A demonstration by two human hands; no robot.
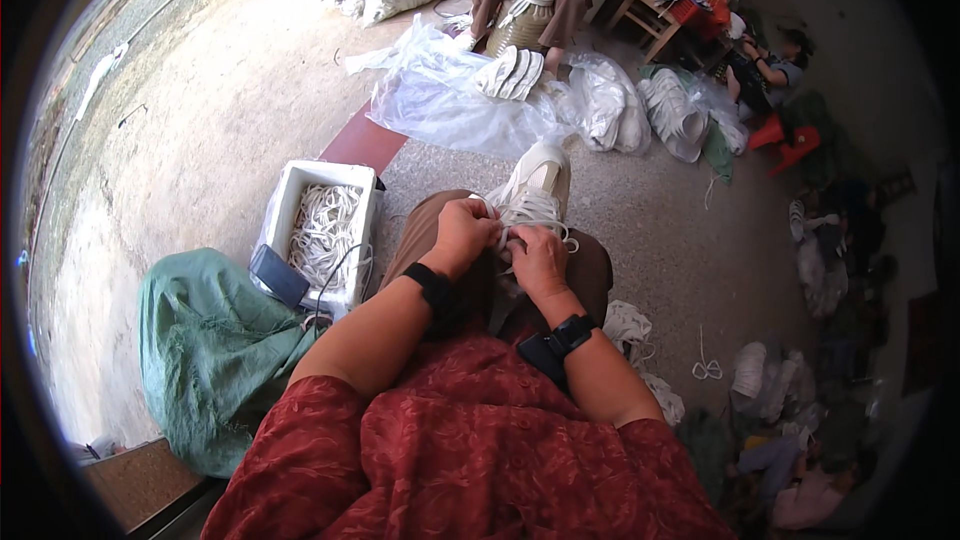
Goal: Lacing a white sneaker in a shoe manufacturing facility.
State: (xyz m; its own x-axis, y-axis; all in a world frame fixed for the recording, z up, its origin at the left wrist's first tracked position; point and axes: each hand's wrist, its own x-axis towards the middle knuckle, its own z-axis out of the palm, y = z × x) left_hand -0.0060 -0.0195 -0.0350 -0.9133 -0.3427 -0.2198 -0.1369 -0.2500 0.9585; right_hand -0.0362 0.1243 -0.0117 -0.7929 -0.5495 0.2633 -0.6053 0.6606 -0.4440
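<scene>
A white sneaker (pixel 546 172) rests on my lap between my knees, its toe pointing away from me. White shoelace (pixel 527 211) crosses its front, and a loose loop hangs at its right side. My left hand (pixel 467 232) pinches lace at the shoe's left edge, fingers bent together. Close beside it, my right hand (pixel 538 258) has its fingers closed on lace near the shoe's opening. The fingertips partly hide the lace ends. Each wrist wears a black band.
Left of my knees stands a white foam box (pixel 373 180) full of white laces, a dark blue device (pixel 278 276) at its corner. A green sack (pixel 200 350) lies nearer. Ahead, clear plastic sheeting (pixel 430 100) holds white shoe pieces (pixel 510 74); other people sit beyond and at right.
</scene>
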